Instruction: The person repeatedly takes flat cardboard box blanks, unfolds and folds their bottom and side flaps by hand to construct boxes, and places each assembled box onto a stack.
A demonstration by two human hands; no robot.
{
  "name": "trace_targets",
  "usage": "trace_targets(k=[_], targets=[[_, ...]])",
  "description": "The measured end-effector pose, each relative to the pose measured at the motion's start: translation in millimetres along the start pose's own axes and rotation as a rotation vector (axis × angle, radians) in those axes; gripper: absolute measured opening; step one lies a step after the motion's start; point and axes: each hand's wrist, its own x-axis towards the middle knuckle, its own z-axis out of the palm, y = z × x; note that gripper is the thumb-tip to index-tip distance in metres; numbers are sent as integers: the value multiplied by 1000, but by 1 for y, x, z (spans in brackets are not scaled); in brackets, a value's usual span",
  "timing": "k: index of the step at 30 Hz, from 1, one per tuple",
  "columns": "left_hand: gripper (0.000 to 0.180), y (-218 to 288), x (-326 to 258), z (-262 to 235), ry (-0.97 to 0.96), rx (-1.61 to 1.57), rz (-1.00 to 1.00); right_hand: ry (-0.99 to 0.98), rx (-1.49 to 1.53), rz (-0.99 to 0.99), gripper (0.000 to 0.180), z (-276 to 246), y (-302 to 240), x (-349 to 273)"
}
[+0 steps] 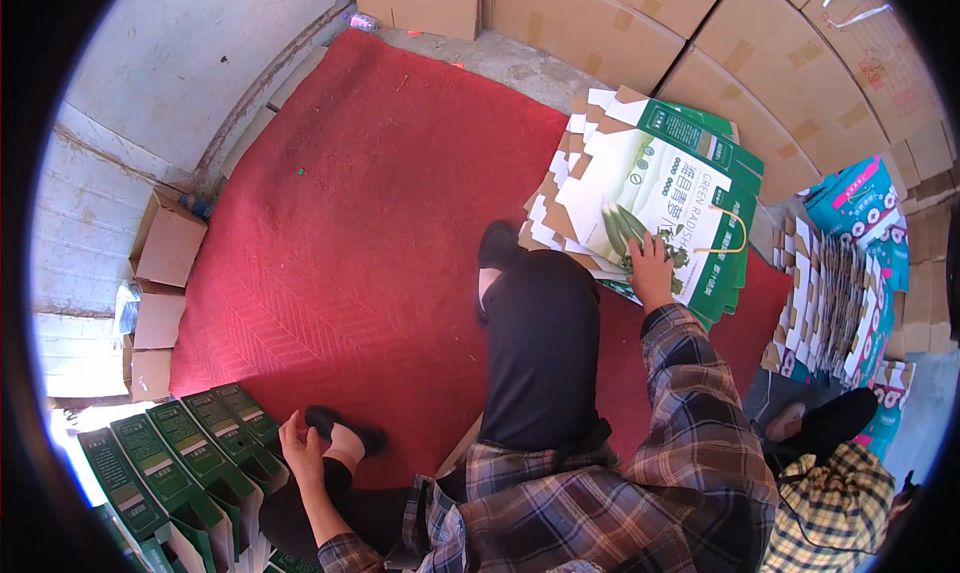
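— Two hands, two very different jobs. Which one is on the cartons?

— That's the right hand [650, 263]. It reaches forward past the raised knee and lies flat, fingers spread, on the stack of flat green-and-white cartons [650, 188]. It presses on the top sheet near its lower edge and has nothing gripped yet — palm down, nothing pinched.

— And where does the stack sit from it?

— Ahead and slightly to the right, on the far edge of the red mat [380, 203]. Its long axis runs on a slant, from lower left up to upper right, so the hand meets it at the near end, with most of the sheet lying beyond the fingertips. A yellow cord handle [728, 235] loops just right of the hand.

— What about the left hand [298, 443]?

— Low and well apart, half open, holding nothing. It hangs beside the row of folded green boxes [190, 453] at the lower left, close to the nearest one; I cannot tell whether it touches.

— So the right is nearer the flat stack?

— By far — the left would have to cross the body.
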Motion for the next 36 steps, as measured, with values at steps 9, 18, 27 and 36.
trace_targets(k=[9,18,27,36], targets=[[43,14,6,10,-92,-72,-20,59,-141,-16,55,18,-9,19],[39,26,5,8,-135,-184,-23,26,-88,-31,62,-46,-14,16],[37,36,10,-1,-95,-213,27,470,-87,47,20,-202,33,61],[35,30,10,-12,-2,-429,-52,890,41,-115,25,-375,-1,51]])
